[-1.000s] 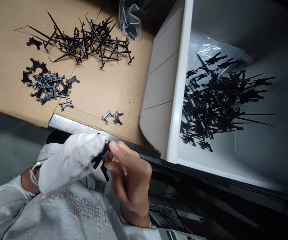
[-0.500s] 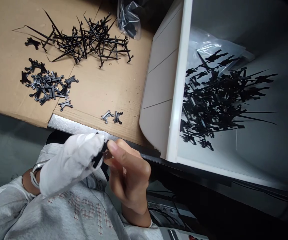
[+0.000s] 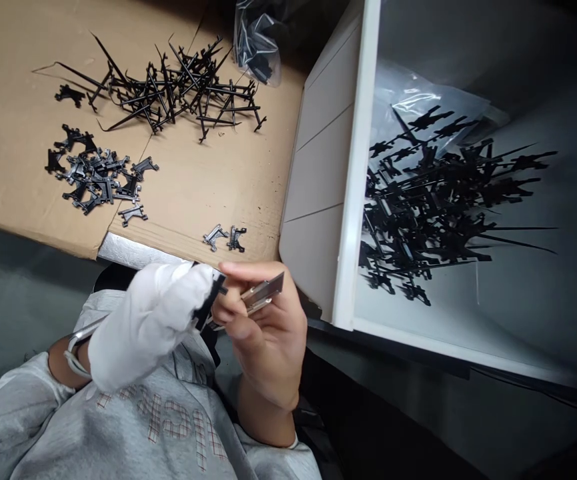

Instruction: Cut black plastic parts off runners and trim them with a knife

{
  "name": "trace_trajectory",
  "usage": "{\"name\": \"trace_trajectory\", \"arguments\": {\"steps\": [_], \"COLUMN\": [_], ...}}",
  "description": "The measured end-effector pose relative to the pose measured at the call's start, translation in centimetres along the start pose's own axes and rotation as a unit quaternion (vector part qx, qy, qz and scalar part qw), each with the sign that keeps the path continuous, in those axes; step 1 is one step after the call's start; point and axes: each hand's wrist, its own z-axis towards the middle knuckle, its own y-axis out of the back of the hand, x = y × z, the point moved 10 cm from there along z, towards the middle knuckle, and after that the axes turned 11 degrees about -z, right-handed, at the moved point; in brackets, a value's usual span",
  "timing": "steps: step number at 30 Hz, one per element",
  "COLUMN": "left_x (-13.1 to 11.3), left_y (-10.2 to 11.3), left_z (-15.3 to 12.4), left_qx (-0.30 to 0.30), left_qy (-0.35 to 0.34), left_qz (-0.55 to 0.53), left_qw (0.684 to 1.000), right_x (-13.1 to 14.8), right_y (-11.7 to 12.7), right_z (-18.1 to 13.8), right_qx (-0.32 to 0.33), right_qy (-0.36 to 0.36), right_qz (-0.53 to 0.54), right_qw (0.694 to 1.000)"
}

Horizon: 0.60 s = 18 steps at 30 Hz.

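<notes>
1. Work area inspected from head cam, view fwd/down. Hands are held together above grey sweatshirt [image 3: 118, 433].
2. L hand [image 3: 151, 327] is covered in white fabric; individual fingers not visible. R hand [image 3: 265, 340] is bare.
3. Blk plastic part [image 3: 209, 303] is clamped btwn covered tip of L hand and R hand. Metal strip [image 3: 262, 295] is pinched in R hand, w/ free end projecting past the fingers. Join btwn strip and part is hidden, so seating cannot be confirmed.
4. Both items are located just short of front edge of cardboard sheet [image 3: 13, 87].
5. On sheet: pile of blk spiked parts [image 3: 183, 93], pile of metal-fitted parts [image 3: 95, 180], 2 loose parts [image 3: 224, 237]. White bin [image 3: 361, 167] at right contains more blk parts [image 3: 433, 213].
6. Risks: strip could slip if pinch on smooth metal is weak. Fabric reduces feel, so part could rotate or drop. Forced misalignment could bend or crack part. Exposed strip end could nick bare skin.
</notes>
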Motion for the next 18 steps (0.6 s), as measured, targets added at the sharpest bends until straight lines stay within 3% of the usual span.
{"name": "trace_trajectory", "arguments": {"steps": [6,10,13,18], "left_x": [-0.5,0.2,-0.3,-1.3], "left_y": [0.3,0.0,-0.8,-0.3], "left_z": [-1.0,-0.6,0.1,0.5], "left_qx": [-0.018,-0.009,0.014,-0.002], "left_qy": [-0.063,-0.010,0.013,-0.013], "left_qz": [0.073,0.033,-0.001,0.012], "left_qw": [0.995,0.999,1.000,1.000], "right_x": [-2.0,-2.5,-2.5,-2.2], "right_y": [-0.5,-0.9,-1.1,-1.6], "right_z": [0.3,-0.1,-0.1,0.1], "right_qx": [-0.003,0.011,0.014,0.057], "right_qy": [-0.102,-0.135,-0.130,-0.083], "right_qz": [0.071,0.137,0.157,0.120], "right_qw": [0.992,0.981,0.979,0.988]}}
